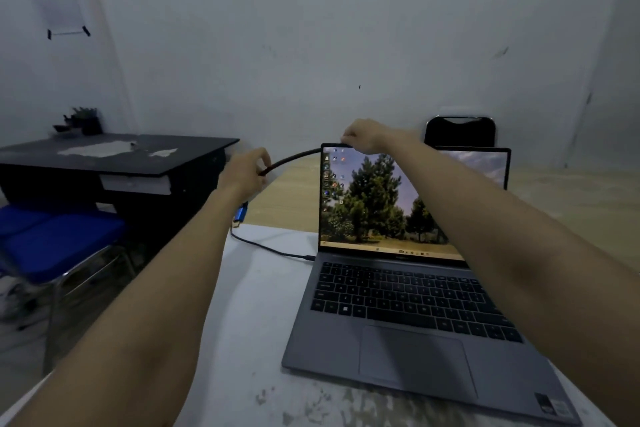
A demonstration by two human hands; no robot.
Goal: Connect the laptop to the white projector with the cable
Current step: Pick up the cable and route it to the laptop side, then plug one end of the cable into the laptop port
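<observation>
Fingers: our left hand (247, 170) pinches the black cable (294, 158); our right hand (360, 139) grips it past the laptop (398, 288) lid | blue plug (240, 213) dangles unconnected | projector unseen | status: early, both ends seemingly pending

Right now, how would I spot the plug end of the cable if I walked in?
Find the open grey laptop on the white table. Left of its screen, below the left hand gripping the thick black cable, dangles the plug: bright blue, unlike the thin dark cord already in the laptop.
</observation>
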